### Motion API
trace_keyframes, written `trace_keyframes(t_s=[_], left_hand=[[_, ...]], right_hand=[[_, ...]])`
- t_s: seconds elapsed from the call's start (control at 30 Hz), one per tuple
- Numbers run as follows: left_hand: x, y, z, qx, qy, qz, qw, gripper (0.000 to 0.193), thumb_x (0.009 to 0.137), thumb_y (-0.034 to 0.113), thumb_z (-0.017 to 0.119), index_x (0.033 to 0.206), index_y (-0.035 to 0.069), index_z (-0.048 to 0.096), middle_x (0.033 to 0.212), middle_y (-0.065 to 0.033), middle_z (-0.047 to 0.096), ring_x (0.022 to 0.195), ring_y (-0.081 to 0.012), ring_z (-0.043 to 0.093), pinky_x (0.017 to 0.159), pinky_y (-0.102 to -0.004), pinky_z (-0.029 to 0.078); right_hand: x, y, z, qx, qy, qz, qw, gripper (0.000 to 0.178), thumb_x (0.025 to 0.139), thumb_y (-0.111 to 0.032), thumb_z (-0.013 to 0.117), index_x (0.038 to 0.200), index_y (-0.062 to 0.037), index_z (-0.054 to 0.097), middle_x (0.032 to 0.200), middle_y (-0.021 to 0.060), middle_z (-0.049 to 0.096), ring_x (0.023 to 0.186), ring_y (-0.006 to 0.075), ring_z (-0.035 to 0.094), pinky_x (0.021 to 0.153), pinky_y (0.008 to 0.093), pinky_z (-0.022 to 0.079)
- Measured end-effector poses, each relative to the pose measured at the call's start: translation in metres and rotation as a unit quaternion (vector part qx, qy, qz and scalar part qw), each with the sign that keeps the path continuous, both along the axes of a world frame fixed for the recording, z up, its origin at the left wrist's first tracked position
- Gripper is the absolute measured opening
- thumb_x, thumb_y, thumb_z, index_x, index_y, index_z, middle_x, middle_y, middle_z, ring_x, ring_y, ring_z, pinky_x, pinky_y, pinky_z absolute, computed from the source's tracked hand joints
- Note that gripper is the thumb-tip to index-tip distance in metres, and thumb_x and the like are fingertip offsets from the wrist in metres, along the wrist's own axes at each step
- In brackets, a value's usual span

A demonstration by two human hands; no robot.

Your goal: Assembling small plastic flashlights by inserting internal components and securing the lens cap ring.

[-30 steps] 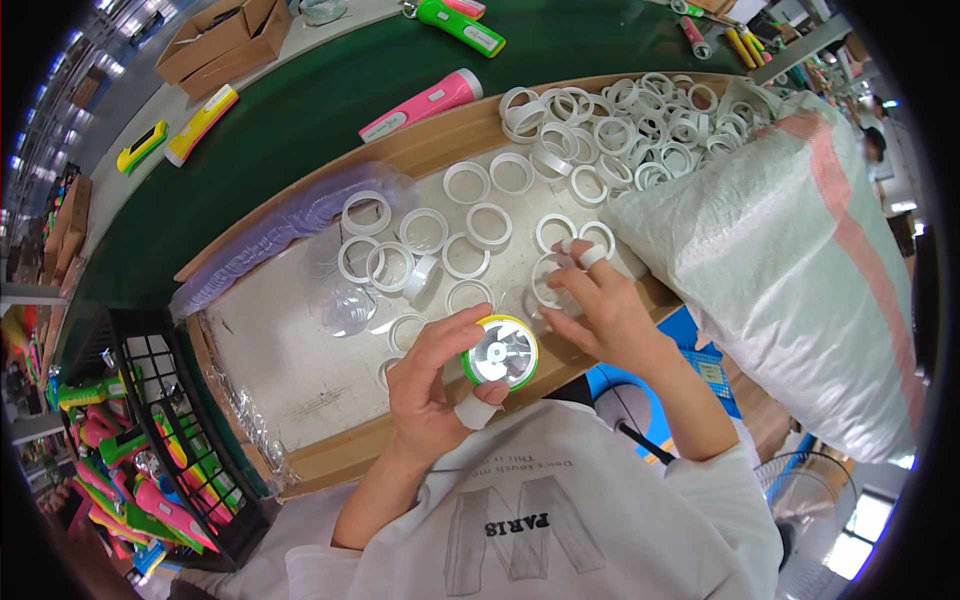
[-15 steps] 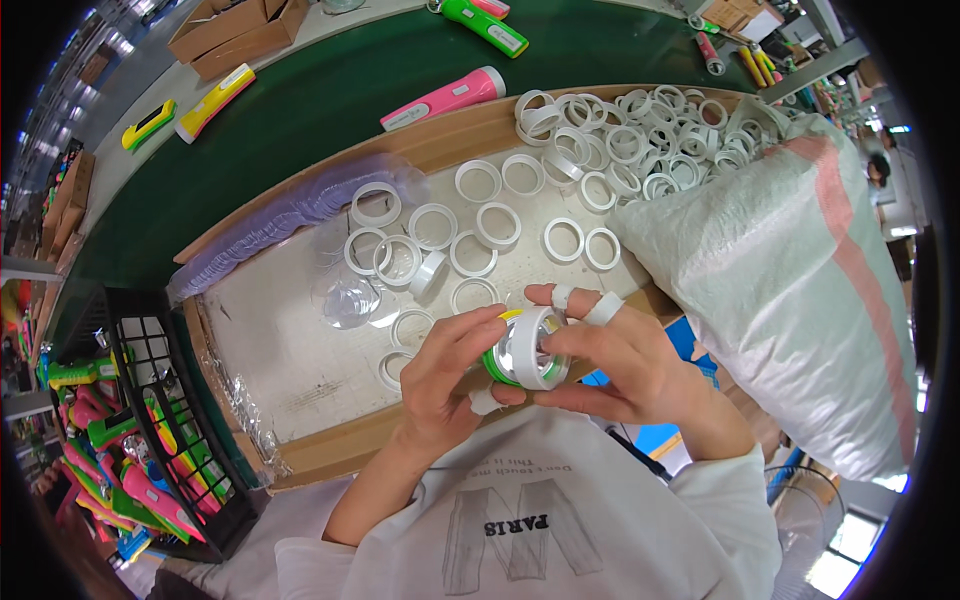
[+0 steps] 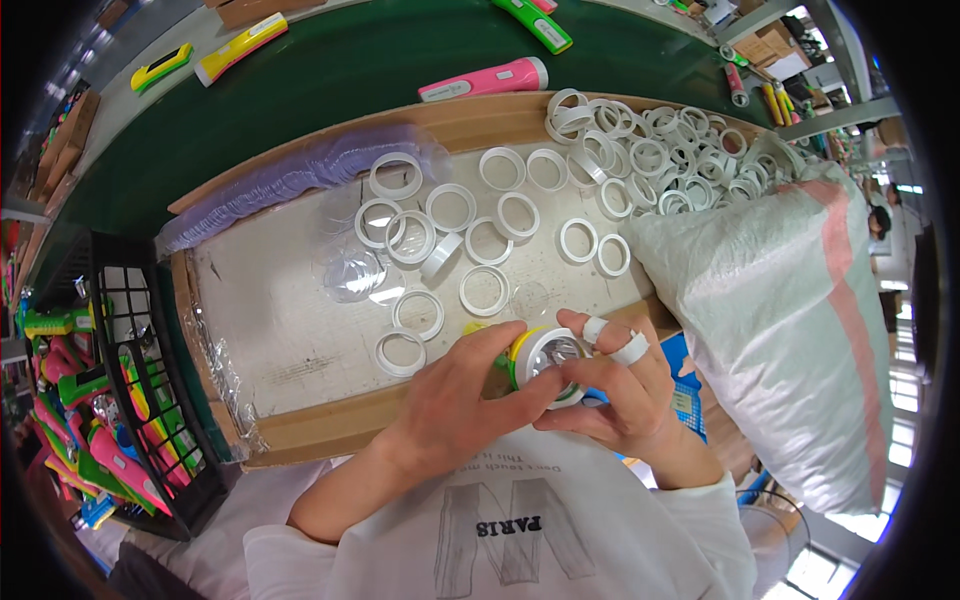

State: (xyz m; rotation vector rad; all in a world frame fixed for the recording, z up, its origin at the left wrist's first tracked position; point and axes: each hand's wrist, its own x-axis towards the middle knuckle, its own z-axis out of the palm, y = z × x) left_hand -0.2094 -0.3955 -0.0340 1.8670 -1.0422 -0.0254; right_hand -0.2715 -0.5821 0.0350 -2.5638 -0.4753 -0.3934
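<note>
Both hands hold a flashlight [image 3: 552,350] with a yellow and green body, close to my shirt front. Its wide end faces right, showing a white ring around a shiny reflector. My left hand [image 3: 462,388] wraps the body from the left, its thumb laid across the ring's lower edge. From the other side my right hand [image 3: 628,390] grips the ring with thumb and fingers; white tape is wound round two of those fingers. Just beyond lie a loose white ring [image 3: 485,268] and a clear disc [image 3: 530,299]. My fingers hide much of the flashlight's body.
A shallow cardboard tray [image 3: 300,432] holds scattered white rings, a ring heap [image 3: 690,150] and a row of clear-purple discs [image 3: 300,180]. A white woven sack [image 3: 760,330] leans over its right side. Left stands a black crate [image 3: 150,390] by colourful flashlights. A pink flashlight [image 3: 485,80] lies behind.
The flashlight has turned slightly, and my left thumb has come round onto the ring at its front. My right fingers have shifted along the ring's edge. The whole view has shifted a little.
</note>
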Motion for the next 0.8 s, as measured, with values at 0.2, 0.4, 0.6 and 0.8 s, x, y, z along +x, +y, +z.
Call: trace_keyframes(t_s=[0.2, 0.4, 0.6, 0.8], left_hand=[[0.011, 0.001, 0.014, 0.022, 0.019, -0.038, 0.999, 0.042, 0.077, 0.011, 0.069, 0.116, 0.025, 0.061, 0.116, -0.0151, 0.056, 0.097, -0.0318, 0.062, 0.071, -0.0357, 0.056], [0.020, -0.002, 0.015, 0.034, 0.033, -0.058, 0.997, 0.036, 0.078, 0.013, 0.067, 0.111, 0.024, 0.060, 0.116, -0.0163, 0.056, 0.096, -0.0315, 0.062, 0.070, -0.0350, 0.055], [0.036, -0.012, 0.016, -0.029, 0.016, -0.053, 0.998, 0.029, 0.080, 0.014, 0.066, 0.107, 0.022, 0.059, 0.097, -0.0104, 0.057, 0.084, -0.0258, 0.063, 0.059, -0.0334, 0.052], [0.049, -0.018, 0.030, 0.016, 0.026, -0.087, 0.996, 0.033, 0.072, -0.002, 0.067, 0.101, 0.013, 0.066, 0.095, -0.0100, 0.063, 0.079, -0.0251, 0.065, 0.062, -0.0333, 0.055]], right_hand=[[0.008, -0.007, 0.013, 0.058, 0.096, -0.007, 0.994, 0.047, 0.069, -0.021, 0.085, 0.101, 0.0046, 0.063, 0.115, 0.0221, 0.060, 0.086, 0.0299, 0.066, 0.069, 0.0362, 0.055], [0.021, -0.018, 0.019, 0.055, 0.125, 0.051, 0.989, 0.043, 0.072, -0.018, 0.083, 0.103, 0.0043, 0.064, 0.119, 0.0229, 0.060, 0.087, 0.0304, 0.067, 0.069, 0.0345, 0.056], [0.030, -0.028, 0.017, 0.053, 0.130, 0.061, 0.988, 0.042, 0.073, -0.017, 0.082, 0.104, 0.0044, 0.064, 0.119, 0.0215, 0.061, 0.087, 0.0307, 0.068, 0.072, 0.0352, 0.057], [0.036, -0.030, 0.031, -0.009, 0.199, 0.014, 0.980, 0.042, 0.072, -0.018, 0.082, 0.105, 0.0022, 0.064, 0.115, 0.0231, 0.061, 0.094, 0.0375, 0.065, 0.077, 0.0408, 0.055]])
